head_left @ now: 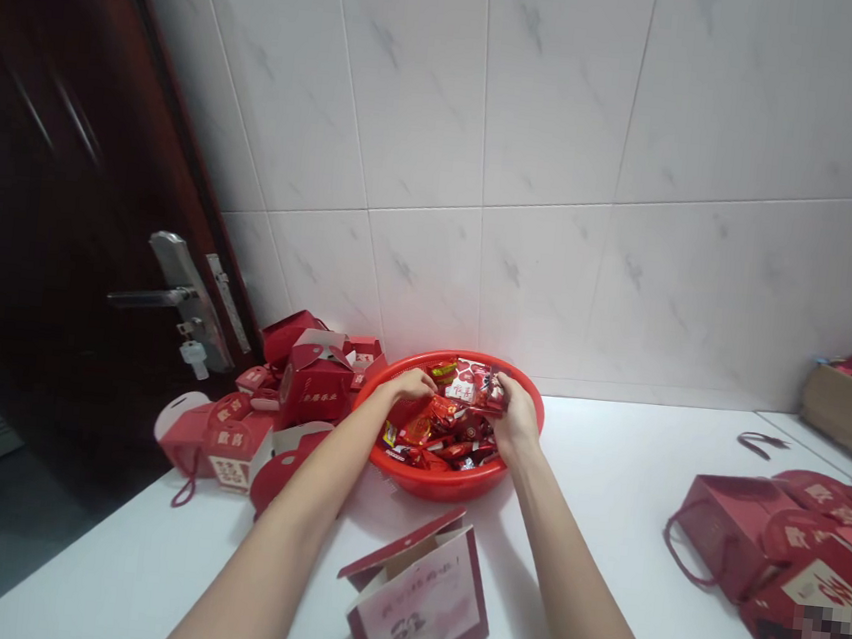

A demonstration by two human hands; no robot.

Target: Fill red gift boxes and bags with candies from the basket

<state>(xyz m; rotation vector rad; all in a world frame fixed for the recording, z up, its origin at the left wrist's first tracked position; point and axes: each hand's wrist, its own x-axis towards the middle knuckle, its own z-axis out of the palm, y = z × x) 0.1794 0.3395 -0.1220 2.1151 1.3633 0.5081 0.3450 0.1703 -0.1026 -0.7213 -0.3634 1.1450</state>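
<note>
A round red basket (pixel 446 484) against the tiled wall holds many red-wrapped candies (pixel 451 450). My left hand (pixel 414 386) reaches over its left side with the fingers closed at a red wrapper; what they pinch is too small to make out. Over the right side, my right hand (pixel 514 410) grips a red and white packet (pixel 471 384). Between my forearms, in front of the basket, a red and pink gift box (pixel 425 606) stands on the white table with its top flaps partly open.
Several red gift boxes (pixel 318 385) are piled left of the basket. More boxes (pixel 737 530) lie at the right, near a dark red cord (pixel 763 442) and a cardboard box (pixel 850 411). A dark door (pixel 55 173) stands at the left.
</note>
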